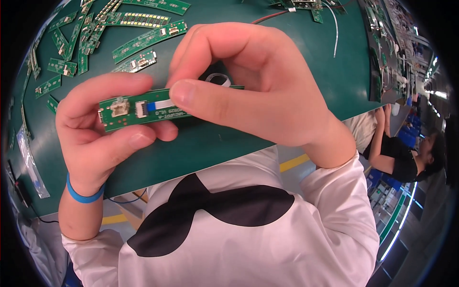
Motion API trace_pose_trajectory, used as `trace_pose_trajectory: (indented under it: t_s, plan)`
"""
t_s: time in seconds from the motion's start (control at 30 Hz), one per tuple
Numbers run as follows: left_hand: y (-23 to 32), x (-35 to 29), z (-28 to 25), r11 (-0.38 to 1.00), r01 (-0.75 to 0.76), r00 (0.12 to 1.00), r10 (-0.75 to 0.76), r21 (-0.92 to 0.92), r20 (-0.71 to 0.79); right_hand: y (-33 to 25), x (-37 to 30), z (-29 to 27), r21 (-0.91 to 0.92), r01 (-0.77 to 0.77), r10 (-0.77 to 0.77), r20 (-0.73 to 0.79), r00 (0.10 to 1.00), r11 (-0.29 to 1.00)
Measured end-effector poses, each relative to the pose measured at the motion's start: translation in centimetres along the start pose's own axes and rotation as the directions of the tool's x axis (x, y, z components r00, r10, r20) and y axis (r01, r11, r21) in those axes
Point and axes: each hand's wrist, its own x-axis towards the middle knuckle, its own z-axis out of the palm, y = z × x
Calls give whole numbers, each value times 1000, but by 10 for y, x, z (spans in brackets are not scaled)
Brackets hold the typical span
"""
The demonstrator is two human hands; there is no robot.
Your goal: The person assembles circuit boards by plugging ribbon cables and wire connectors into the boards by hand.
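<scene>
My left hand (88,129) grips the left end of a narrow green circuit board (129,122), with fingers along its upper edge and the thumb below. On the board sit a cream socket (119,108) and a white flat-cable connector (142,109). A white flat ribbon cable (164,104) with a blue end lies at that connector; whether it is fully seated I cannot tell. My right hand (267,91) is closed, its thumb pressing on the cable over the board, its fingers curled behind. A loop of white cable (219,77) shows behind the thumb. The board's right part is mostly hidden.
Several loose green circuit boards (148,40) lie on the green table (306,62) at the far left. More electronics with wires (299,5) and a thin white strip (336,33) are at the back. A clear plastic bag (31,162) lies left. Another person (397,153) sits at right.
</scene>
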Motion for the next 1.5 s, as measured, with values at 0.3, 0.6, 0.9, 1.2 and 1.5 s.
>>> trace_pose_trajectory:
  t_s: [0.3, 0.6, 0.9, 1.2, 1.5]
  plan:
    - [1, 0, 0, 995, -56, 998, 54, 78, 24, 4, 1, -3, -94, 149, -146, 38, 988, 984]
    - [2, 7, -4, 857, -303, 931, 359, 416, -63, -23, -7, -45, -604, -522, 180, -534, 826, 602]
    - [12, 0, 8, 796, -405, 910, 401, 449, 109, 3, 21, -29, -883, -427, -18, -439, 898, 196]
    - [9, -4, 11, 849, -454, 891, 443, 272, 103, 9, 21, -17, -568, -306, 70, -398, 915, 764]
    - [10, -5, 11, 912, -370, 928, 371, 177, 25, 19, 41, 3, -453, 104, -204, -179, 962, 885]
